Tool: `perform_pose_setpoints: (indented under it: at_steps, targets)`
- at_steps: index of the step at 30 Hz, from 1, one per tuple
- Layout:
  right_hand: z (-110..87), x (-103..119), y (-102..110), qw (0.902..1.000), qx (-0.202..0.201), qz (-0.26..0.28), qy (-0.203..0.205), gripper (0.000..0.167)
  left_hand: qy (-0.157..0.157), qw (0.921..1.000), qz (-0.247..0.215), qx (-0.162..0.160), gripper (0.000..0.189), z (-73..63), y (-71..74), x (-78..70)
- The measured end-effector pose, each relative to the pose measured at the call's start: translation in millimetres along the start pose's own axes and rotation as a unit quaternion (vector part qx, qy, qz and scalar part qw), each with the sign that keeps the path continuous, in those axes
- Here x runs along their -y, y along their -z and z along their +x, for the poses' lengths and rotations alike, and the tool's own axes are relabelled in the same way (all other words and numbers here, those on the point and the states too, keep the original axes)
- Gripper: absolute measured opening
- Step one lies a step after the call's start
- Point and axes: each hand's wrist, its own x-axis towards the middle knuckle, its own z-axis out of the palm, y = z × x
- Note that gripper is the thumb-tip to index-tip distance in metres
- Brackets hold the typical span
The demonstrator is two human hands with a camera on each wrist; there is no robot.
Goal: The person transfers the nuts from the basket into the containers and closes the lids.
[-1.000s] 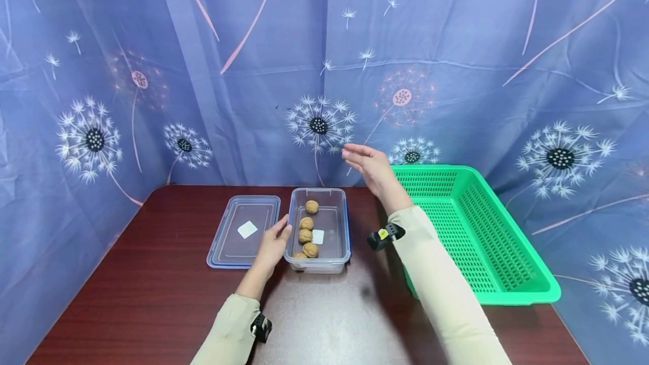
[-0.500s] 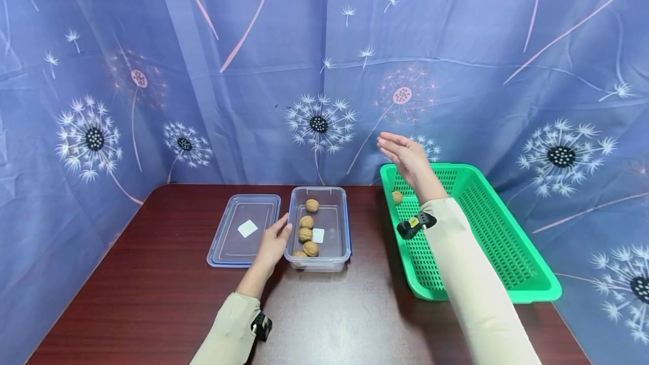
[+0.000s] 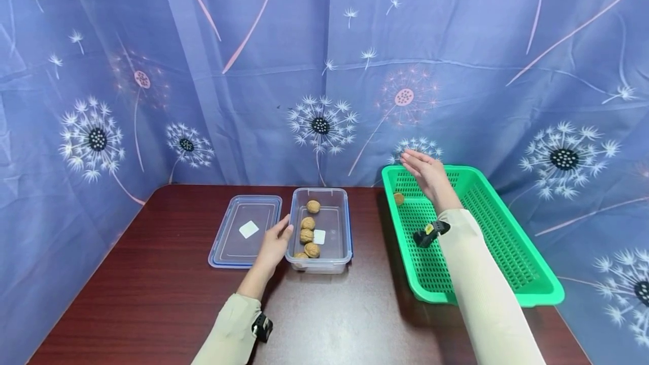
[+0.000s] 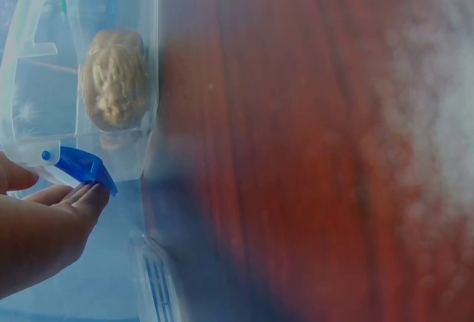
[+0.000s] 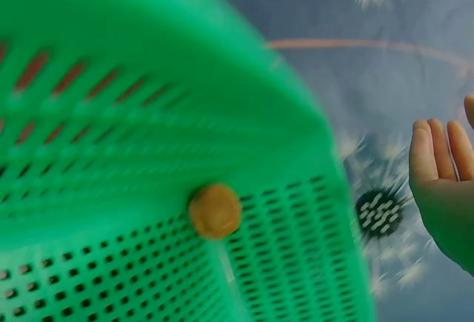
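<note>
A clear plastic food box [image 3: 336, 219] with blue latches stands on the table, several walnuts [image 3: 306, 236] lying along its left side. My left hand [image 3: 274, 248] holds the box's left edge; in the left wrist view its fingers [image 4: 90, 202] lie under a blue latch [image 4: 83, 165] with the thumb by the rim. My right hand [image 3: 429, 178] is raised over the far part of a green plastic basket [image 3: 532, 252], fingers fairly straight, nothing seen in it. One walnut [image 3: 399, 199] sits in the basket's far left corner, also visible as a blurred walnut [image 5: 215, 211] in the right wrist view.
The box's lid [image 3: 230, 241] lies flat on the dark red table [image 3: 152, 297], left of the box. Behind the table hangs a blue dandelion-print curtain [image 3: 243, 128]. A strip of table separates box and basket.
My right hand has moved right from beside the basket to over it, and lowered slightly lately. A walnut has come into view in the basket's corner. The left hand stays on the box.
</note>
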Motion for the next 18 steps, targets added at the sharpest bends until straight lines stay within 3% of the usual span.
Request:
perform_pose_setpoints:
  at_steps: [9,18]
  targets:
    - [7.1,-28.6,28.6,0.9986,-0.017,-0.015,-0.047,0.060,-0.001,1.0000,-0.002,0.000,0.043,-3.1,-1.2,0.5]
    - [15.2,-49.9,41.3,0.9952,-0.028,-0.052,-0.078,0.056,-0.005,1.0000,-0.001,-0.003,0.043,-2.3,1.3,-0.9]
